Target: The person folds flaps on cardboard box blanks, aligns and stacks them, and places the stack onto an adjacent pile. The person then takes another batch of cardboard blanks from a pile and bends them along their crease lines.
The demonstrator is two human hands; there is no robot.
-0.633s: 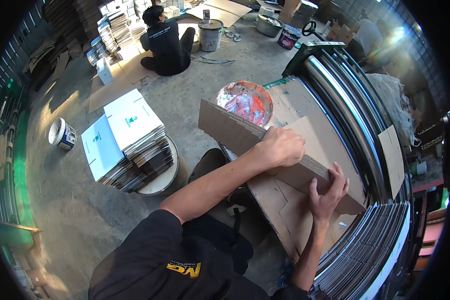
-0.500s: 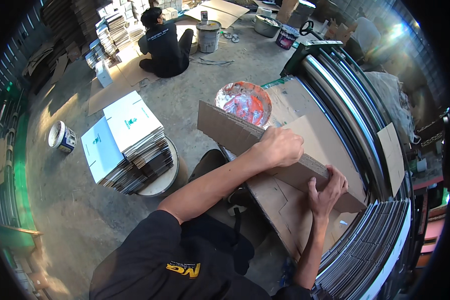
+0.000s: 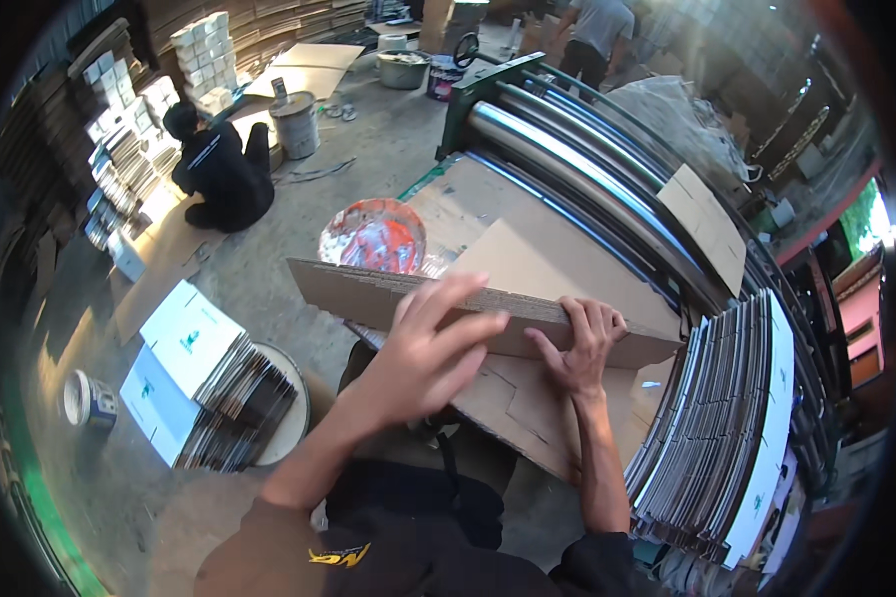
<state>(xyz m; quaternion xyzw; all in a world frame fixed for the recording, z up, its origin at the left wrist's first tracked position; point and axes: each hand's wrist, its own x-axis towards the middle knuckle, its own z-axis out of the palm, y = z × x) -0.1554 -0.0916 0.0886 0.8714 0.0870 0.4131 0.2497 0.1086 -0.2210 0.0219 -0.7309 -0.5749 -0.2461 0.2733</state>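
A bundle of brown cardboard sheets (image 3: pixel 346 292) stands on its long edge across the cardboard-covered work surface in front of me. My right hand (image 3: pixel 582 346) grips it toward its right end, fingers over the top edge and thumb against the near face. My left hand (image 3: pixel 423 353) is raised in front of the bundle's left part, slightly blurred. Its fingers are apart and hold nothing; whether a fingertip touches the sheets I cannot tell. Behind the bundle sits an orange-rimmed tub (image 3: pixel 421 224) smeared with red and white paste.
A roller machine (image 3: pixel 567 159) borders the surface's far right. Folded cartons (image 3: pixel 727 418) stand in a row at right. More white-topped cartons (image 3: pixel 191 338) rest on a round drum (image 3: pixel 287 398) at left, near a small bucket (image 3: pixel 90 400). A person (image 3: pixel 224 174) sits on the floor beyond.
My left hand has let go of the bundle's top edge and moved toward me, fingers spreading. My right hand keeps its hold. The whole view has swung to the right.
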